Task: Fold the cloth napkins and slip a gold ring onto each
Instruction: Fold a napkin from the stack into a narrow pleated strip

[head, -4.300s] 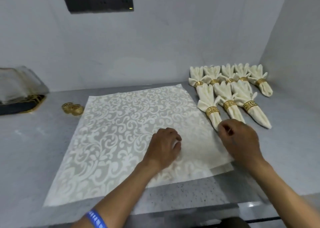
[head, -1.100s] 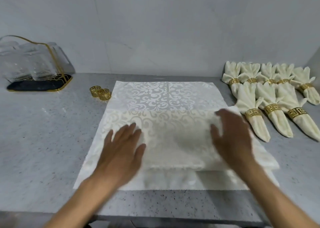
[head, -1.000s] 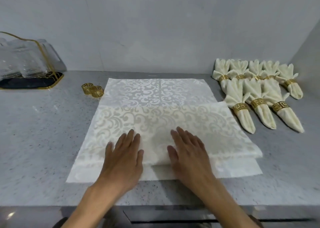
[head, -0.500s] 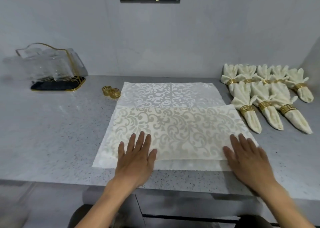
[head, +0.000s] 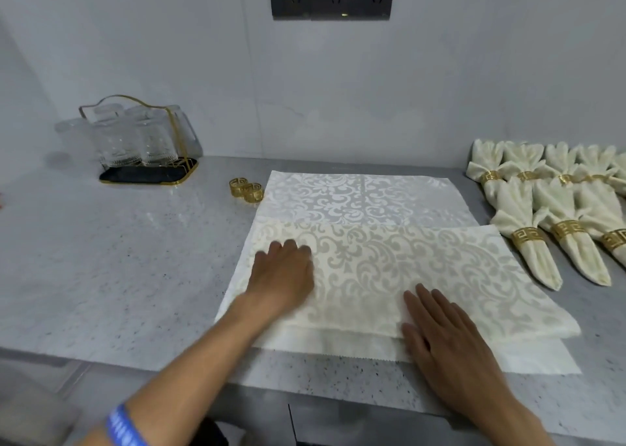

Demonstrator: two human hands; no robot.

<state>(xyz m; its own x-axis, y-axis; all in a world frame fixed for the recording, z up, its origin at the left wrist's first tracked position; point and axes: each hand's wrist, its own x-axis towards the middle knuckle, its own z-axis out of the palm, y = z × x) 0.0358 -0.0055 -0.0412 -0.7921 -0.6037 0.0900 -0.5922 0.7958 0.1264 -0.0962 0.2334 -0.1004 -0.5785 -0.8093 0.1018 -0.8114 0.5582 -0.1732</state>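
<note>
We press both hands flat, fingers straight, on the napkin [head: 389, 269] folded mid-bench: left hand [head: 284, 276] at nine o'clock, right hand [head: 440, 330] at six. Two loose gold rings [head: 246, 189] sit at eleven, just beside it.

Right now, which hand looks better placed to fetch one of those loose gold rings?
Probably the left hand. It lies flat on the napkin near its left edge, the side where the loose gold rings sit. The right hand presses the near fold, farther away.
</note>
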